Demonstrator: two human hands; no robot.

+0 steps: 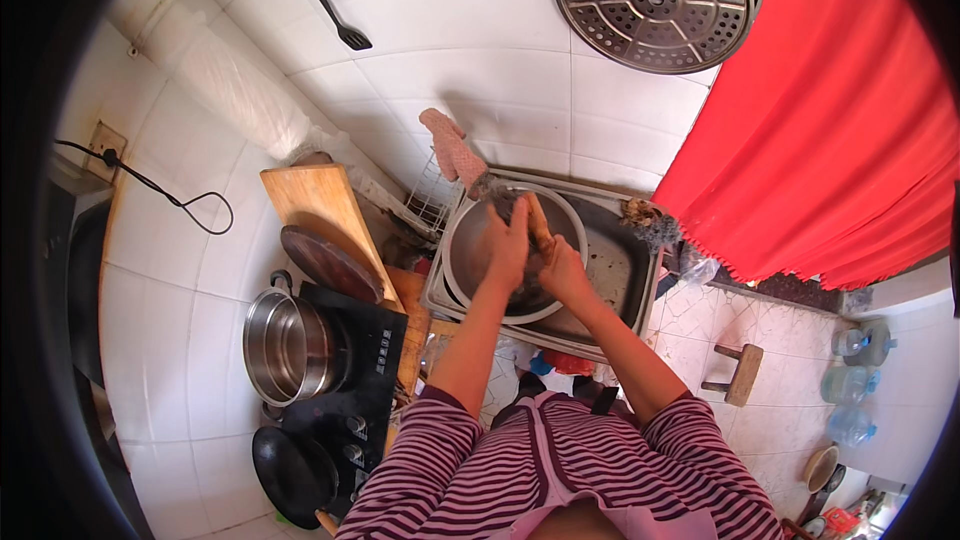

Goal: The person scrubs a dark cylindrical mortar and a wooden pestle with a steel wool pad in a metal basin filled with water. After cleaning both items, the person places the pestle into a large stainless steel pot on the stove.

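Note:
Over a round metal basin [459, 270] set in the sink, my right hand [564, 268] grips a long orange-brown root vegetable, perhaps a carrot [537, 219], near its lower end. My left hand [508, 240] is at the upper end, fingers closed around a dark, fuzzy scrubber [504, 198] that touches it. Part of the scrubber is hidden by the fingers. The inside of the basin is partly covered by both hands. Just behind the basin, a pink textured cloth [453, 150] hangs at the wire rack [429, 201].
The metal sink [609, 270] extends right of the basin, with a steel-wool scourer [660, 231] at its corner. Left stand a wooden cutting board [322, 202], a steel pot [289, 349] and a black wok [294, 476]. A red curtain [825, 127] hangs right; a wooden stool [744, 375] stands on the floor.

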